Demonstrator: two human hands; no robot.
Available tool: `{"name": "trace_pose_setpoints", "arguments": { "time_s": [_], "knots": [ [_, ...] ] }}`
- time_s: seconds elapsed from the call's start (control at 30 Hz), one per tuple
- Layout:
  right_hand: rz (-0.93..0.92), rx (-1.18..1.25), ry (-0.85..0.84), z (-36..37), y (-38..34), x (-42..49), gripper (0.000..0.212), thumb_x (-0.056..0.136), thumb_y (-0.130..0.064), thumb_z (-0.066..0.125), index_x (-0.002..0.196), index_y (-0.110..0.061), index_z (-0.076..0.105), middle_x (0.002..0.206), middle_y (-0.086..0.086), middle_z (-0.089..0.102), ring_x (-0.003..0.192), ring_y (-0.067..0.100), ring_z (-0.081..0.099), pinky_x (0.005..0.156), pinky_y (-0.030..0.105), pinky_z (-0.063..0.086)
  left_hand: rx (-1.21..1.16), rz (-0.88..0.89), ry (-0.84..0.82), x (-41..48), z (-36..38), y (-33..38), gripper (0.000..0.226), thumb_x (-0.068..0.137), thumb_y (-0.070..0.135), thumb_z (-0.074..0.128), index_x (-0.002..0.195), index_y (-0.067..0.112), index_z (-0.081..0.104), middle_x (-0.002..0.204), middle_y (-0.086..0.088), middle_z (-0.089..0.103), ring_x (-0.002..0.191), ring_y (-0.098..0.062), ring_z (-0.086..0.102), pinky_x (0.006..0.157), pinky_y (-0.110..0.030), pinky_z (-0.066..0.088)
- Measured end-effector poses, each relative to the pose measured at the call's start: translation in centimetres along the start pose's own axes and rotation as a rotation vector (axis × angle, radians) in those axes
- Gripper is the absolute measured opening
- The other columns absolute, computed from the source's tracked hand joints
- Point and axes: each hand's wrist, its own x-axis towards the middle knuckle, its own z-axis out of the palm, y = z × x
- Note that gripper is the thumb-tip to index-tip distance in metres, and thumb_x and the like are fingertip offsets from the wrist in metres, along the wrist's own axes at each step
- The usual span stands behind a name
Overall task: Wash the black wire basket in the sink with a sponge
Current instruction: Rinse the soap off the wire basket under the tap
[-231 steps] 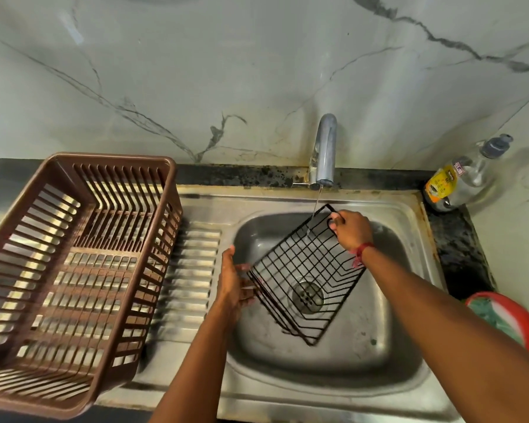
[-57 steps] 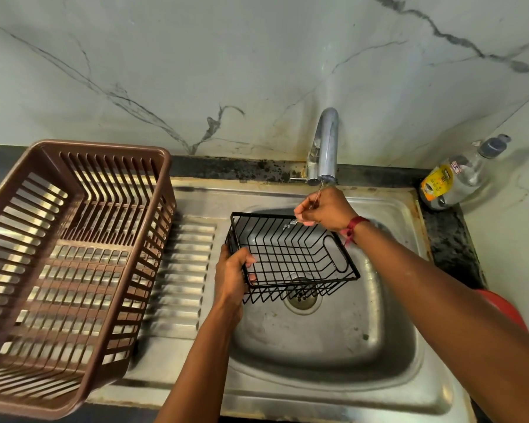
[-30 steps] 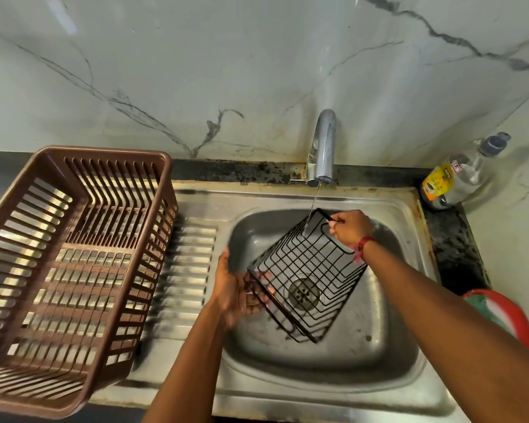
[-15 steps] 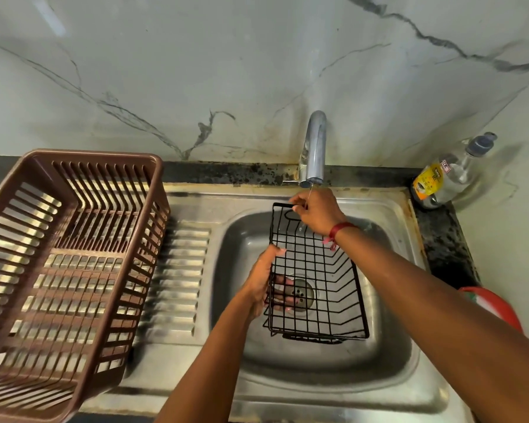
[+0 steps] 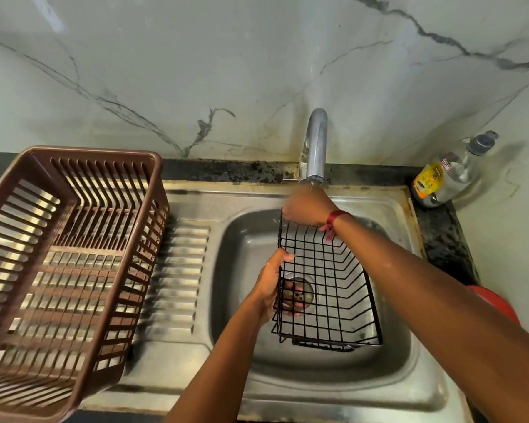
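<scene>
Turns black wire basket (image 5: 329, 271) from diagonal to square under tap (image 5: 315, 148), gripping far rim with fingers (image 5: 289, 214) of right hand (image 5: 307, 206), left side with left hand (image 5: 271, 282); likely rinsing.

A single wide-angle head camera looked forward and down from close above the stainless steel sink (image 5: 318, 389) in the dark speckled stone counter (image 5: 440, 239), facing the white veined marble wall (image 5: 196, 71) at its back edge.

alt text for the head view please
A person holds a black wire basket in the steel sink beneath the tap, right hand gripping its far edge, left hand its left side. A brown crate stands on the draining board.
</scene>
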Motion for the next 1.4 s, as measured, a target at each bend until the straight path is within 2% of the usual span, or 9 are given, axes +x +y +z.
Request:
{"name": "trace_pose_setpoints", "arguments": {
  "time_s": [0.1, 0.2, 0.33, 0.5, 0.63, 0.77, 1.1, 1.23, 1.4],
  "knots": [
    [0.039, -0.199, 0.05, -0.2, 0.5, -0.1, 0.019, 0.085, -0.006, 0.054, 0.073, -0.003, 0.069, 0.078, 0.01, 0.071, 0.075, 0.025, 0.069, 0.05, 0.018, 0.052, -0.016, -0.016, -0.045, 0.3, 0.0, -0.4, 0.096, 0.066, 0.072, 0.058, 0.135, 0.005, 0.058, 0.113, -0.029, 0.074, 0.082, -0.036, 0.072, 0.065, -0.038, 0.059],
    [-0.049, -0.191, 0.001, 0.0, 0.1, 0.0, 0.019, 0.086, -0.002, 0.054, 0.081, 0.004, 0.071, 0.082, 0.014, 0.072, 0.076, 0.022, 0.068, 0.072, 0.033, 0.057, -0.007, -0.033, -0.062, 0.3, 0.1, -0.7, 0.094, 0.07, 0.072, 0.054, 0.126, -0.003, 0.066, 0.107, -0.027, 0.074, 0.081, -0.033, 0.069, 0.066, -0.036, 0.058],
    [-0.004, -0.173, 0.019, -0.3, 0.7, 0.5, 0.017, 0.079, -0.001, 0.055, 0.068, 0.004, 0.067, 0.074, 0.016, 0.071, 0.07, 0.029, 0.069, 0.07, 0.042, 0.059, -0.006, -0.025, -0.055, 0.3, 0.1, -0.7, 0.085, 0.076, 0.069, 0.053, 0.125, 0.0, 0.066, 0.097, -0.018, 0.073, 0.079, -0.032, 0.07, 0.068, -0.037, 0.058],
    [-0.047, -0.207, -0.034, -0.4, 0.3, -0.2, 0.016, 0.082, 0.003, 0.06, 0.074, -0.007, 0.071, 0.087, 0.007, 0.073, 0.079, 0.015, 0.069, 0.075, 0.029, 0.057, -0.035, 0.002, -0.019, 0.1, -0.2, -0.2, 0.092, 0.067, 0.067, 0.059, 0.14, 0.011, 0.053, 0.092, -0.017, 0.075, 0.073, -0.034, 0.073, 0.061, -0.04, 0.06],
    [-0.064, -0.299, -0.028, -0.5, 0.9, 0.0, 0.018, 0.082, -0.002, 0.06, 0.068, -0.006, 0.072, 0.079, 0.008, 0.074, 0.079, 0.019, 0.07, 0.078, 0.033, 0.056, -0.039, 0.05, 0.015, -0.3, -0.5, 0.0, 0.062, 0.087, 0.056, 0.055, 0.138, 0.021, 0.051, 0.093, -0.017, 0.074, 0.072, -0.033, 0.072, 0.061, -0.04, 0.06],
    [-0.09, -0.317, -0.062, -0.3, 0.7, 0.1, 0.011, 0.08, -0.003, 0.067, 0.077, -0.01, 0.075, 0.084, 0.003, 0.074, 0.081, 0.015, 0.069, 0.079, 0.032, 0.057, -0.006, 0.091, 0.067, -1.1, -0.7, 0.2, 0.042, 0.09, 0.048, 0.055, 0.128, 0.031, 0.05, 0.105, -0.023, 0.069, 0.079, -0.035, 0.069, 0.058, -0.038, 0.058],
    [-0.044, -0.395, 0.002, -0.3, 1.7, 0.6, 0.014, 0.085, -0.004, 0.061, 0.088, -0.008, 0.074, 0.093, 0.005, 0.073, 0.089, 0.017, 0.066, 0.087, 0.03, 0.052, -0.128, 0.113, 0.135, -1.4, -1.7, 0.7, 0.085, 0.054, 0.062, 0.063, 0.13, 0.025, 0.057, 0.103, -0.023, 0.068, 0.071, -0.034, 0.069, 0.059, -0.042, 0.059],
    [-0.011, -0.486, 0.09, 0.0, 2.4, 0.6, 0.011, 0.082, -0.004, 0.063, 0.088, -0.006, 0.072, 0.089, 0.011, 0.069, 0.08, 0.023, 0.066, 0.08, 0.034, 0.056, -0.094, 0.147, 0.157, -1.6, -1.9, 0.8, 0.082, 0.057, 0.061, 0.062, 0.131, 0.029, 0.054, 0.108, -0.022, 0.068, 0.081, -0.036, 0.068, 0.06, -0.041, 0.059],
    [-0.098, -0.422, 0.284, 0.2, 2.7, -0.2, 0.015, 0.078, 0.002, 0.066, 0.073, -0.009, 0.074, 0.08, 0.006, 0.071, 0.076, 0.015, 0.064, 0.082, 0.027, 0.054, -0.007, 0.223, 0.216, -1.6, -1.9, 0.7, 0.087, 0.058, 0.066, 0.06, 0.138, 0.034, 0.053, 0.112, -0.006, 0.067, 0.105, -0.032, 0.068, 0.097, -0.066, 0.054]
  ]
}}
